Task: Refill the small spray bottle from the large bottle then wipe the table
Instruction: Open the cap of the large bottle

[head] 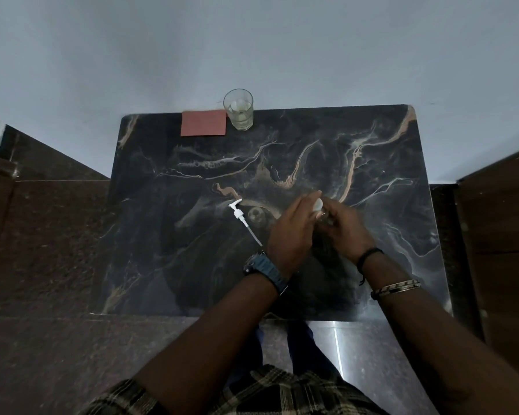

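Over the middle of the dark marble table (192, 265) my two hands meet. The fingers of my left hand (294, 232) curl round a small white spray cap (318, 204). Just to its right, my right hand (346, 230) grips the small clear spray bottle (324, 219), which is mostly hidden by the fingers. A clear open bottle (256, 216) stands just left of my hands, seen from above. A white pump head with its long tube (241, 218) lies on the table beside that bottle.
A folded red cloth (203, 123) lies at the table's far edge, and a drinking glass (239, 110) with a little liquid stands to its right. A wall rises right behind the table. Dark wooden furniture (501, 235) flanks the right side.
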